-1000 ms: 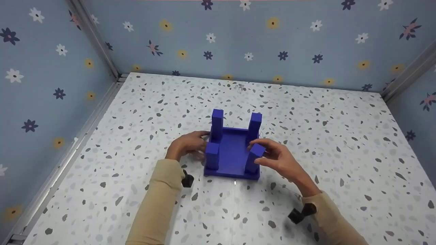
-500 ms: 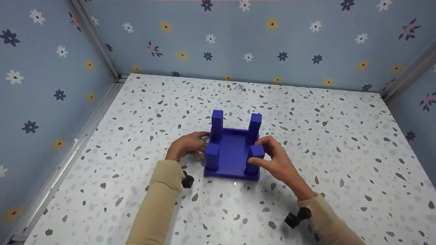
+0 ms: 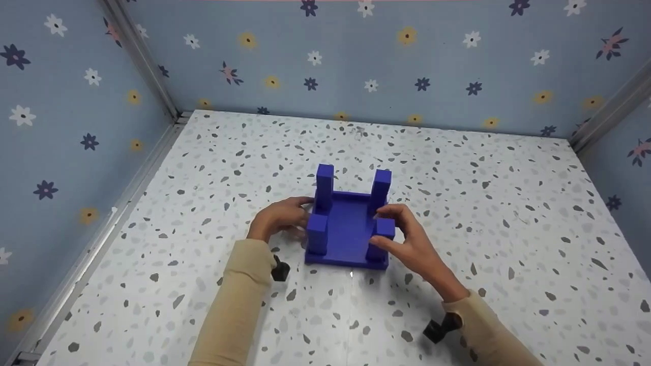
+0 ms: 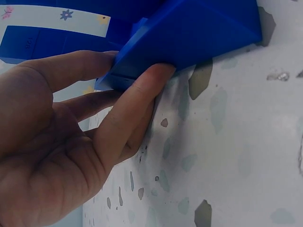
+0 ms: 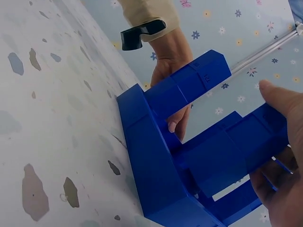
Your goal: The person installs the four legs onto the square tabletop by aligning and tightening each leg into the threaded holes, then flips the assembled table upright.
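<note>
A blue miniature table point(image 3: 348, 231) lies upside down on the speckled tabletop, its shallow, rimmed top below and several square legs standing up. My left hand point(image 3: 279, 216) is at its left side; in the left wrist view the fairly straight fingers point(image 4: 125, 111) touch the outer wall of the rim point(image 4: 189, 38). My right hand point(image 3: 414, 244) holds the near right leg point(image 3: 385, 227), thumb on the near side and fingers beyond. That leg point(image 5: 236, 146) stands upright at its corner in the right wrist view. Its foot in the corner is partly hidden.
The white speckled tabletop point(image 3: 229, 152) surrounds the piece. Blue flowered panels point(image 3: 356, 56) rise behind it and at both sides, with metal rails point(image 3: 142, 56) in the corners. Dark wrist mounts point(image 3: 279, 268) stick out from both sleeves.
The near right leg leaned to the right and now stands straight. My right hand has shifted slightly, its thumb moving left across the leg. The left hand has stayed put.
</note>
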{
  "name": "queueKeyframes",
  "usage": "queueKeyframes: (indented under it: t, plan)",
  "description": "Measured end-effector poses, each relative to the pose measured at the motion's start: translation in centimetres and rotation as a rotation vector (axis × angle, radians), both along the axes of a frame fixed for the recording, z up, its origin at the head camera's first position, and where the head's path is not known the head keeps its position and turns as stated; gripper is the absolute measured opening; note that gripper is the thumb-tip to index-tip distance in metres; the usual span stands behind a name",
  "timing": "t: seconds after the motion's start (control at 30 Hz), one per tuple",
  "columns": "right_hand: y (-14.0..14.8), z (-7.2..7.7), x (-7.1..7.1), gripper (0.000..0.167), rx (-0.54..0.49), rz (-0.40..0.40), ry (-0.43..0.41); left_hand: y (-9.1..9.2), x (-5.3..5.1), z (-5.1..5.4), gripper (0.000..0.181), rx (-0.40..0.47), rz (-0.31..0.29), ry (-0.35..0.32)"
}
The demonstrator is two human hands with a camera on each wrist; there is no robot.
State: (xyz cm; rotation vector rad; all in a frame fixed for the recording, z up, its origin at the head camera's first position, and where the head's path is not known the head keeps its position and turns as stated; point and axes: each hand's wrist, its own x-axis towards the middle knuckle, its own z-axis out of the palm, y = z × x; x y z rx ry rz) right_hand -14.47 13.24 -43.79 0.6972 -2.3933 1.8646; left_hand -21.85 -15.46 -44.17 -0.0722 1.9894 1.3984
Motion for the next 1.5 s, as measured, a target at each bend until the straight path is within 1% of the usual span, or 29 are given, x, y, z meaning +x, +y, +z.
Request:
queueKeyframes:
  t: [0.17, 0.23, 0.33, 0.43, 0.53, 0.6, 0.67, 0.83, 0.97, 1.13, 1.27, 1.5]
  plan:
    - [0.5, 0.3, 0.1, 0.03, -0.101, 0.126, -0.006, 0.0, 0.0, -0.1, 0.07, 0.0, 0.012, -0.008]
    - [0.7, 0.4, 0.0, 0.031, -0.149, 0.178, -0.02, -0.1, 0.1, -0.1, 0.07, 0.003, 0.011, -0.01]
    - [0.9, 0.5, -0.2, 0.032, -0.198, 0.245, -0.037, -0.1, 0.1, -0.1, 0.07, 0.002, 0.012, -0.012]
    - [0.9, 0.6, -0.3, 0.032, -0.244, 0.312, -0.072, -0.1, 0.1, -0.1, 0.071, -0.002, 0.015, -0.008]
    - [0.9, 0.7, -0.5, 0.033, -0.287, 0.364, -0.107, -0.1, 0.1, -0.2, 0.071, -0.009, 0.016, -0.001]
    - [0.9, 0.7, -0.5, 0.032, -0.302, 0.369, -0.135, -0.1, 0.0, -0.2, 0.071, -0.009, 0.014, 0.001]
    - [0.9, 0.7, -0.5, 0.031, -0.289, 0.346, -0.153, -0.1, 0.0, -0.3, 0.072, -0.01, 0.01, 0.007]
    - [1.2, 0.5, -0.4, 0.028, -0.193, 0.23, -0.183, -0.1, 0.0, -0.2, 0.071, -0.004, -0.003, 0.013]
    - [1.4, 0.4, -0.4, 0.028, -0.166, 0.168, -0.186, -0.1, 0.1, 0.0, 0.07, 0.007, -0.002, 0.005]
    - [1.3, 0.4, -0.4, 0.029, -0.144, 0.116, -0.141, -0.1, 0.1, 0.0, 0.069, 0.008, 0.005, -0.002]
    - [1.2, 0.3, -0.3, 0.03, -0.135, 0.095, -0.095, -0.1, 0.1, 0.0, 0.069, -0.004, 0.004, -0.003]
    - [0.9, 0.2, -0.1, 0.033, -0.13, 0.049, -0.072, -0.1, 0.0, 0.1, 0.07, -0.022, 0.002, -0.003]
